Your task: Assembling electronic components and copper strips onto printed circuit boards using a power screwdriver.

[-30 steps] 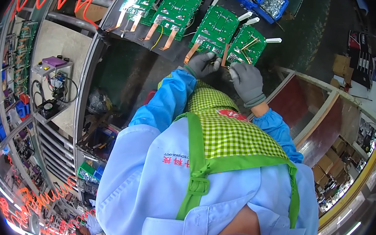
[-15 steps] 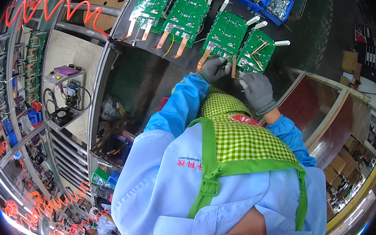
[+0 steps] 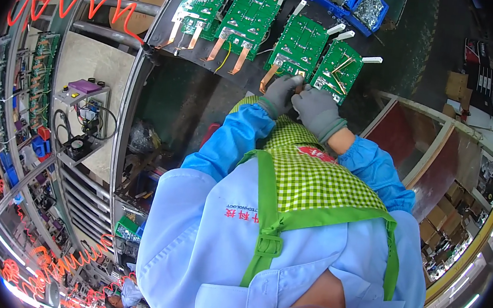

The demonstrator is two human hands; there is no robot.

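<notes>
My gloved left hand and gloved right hand meet at the near edge of a green circuit board, the third from the left. Their curled fingers close around a narrow copper strip, which is mostly hidden between them. To the left of my left hand, another bent copper strip sticks out from the same board's near edge. A smaller green board, with thin copper-coloured pieces lying crossed on it, is just beyond my right hand.
Two more green boards with copper strips lie to the left on the dark bench. Blue bins of small metal parts stand at the back. A metal-framed rack rises at left; a framed panel stands at right.
My right hand has moved left, up against my left hand. The copper strip, plainly visible between the hands before, is now mostly covered by the fingers. The view has shifted slightly.
</notes>
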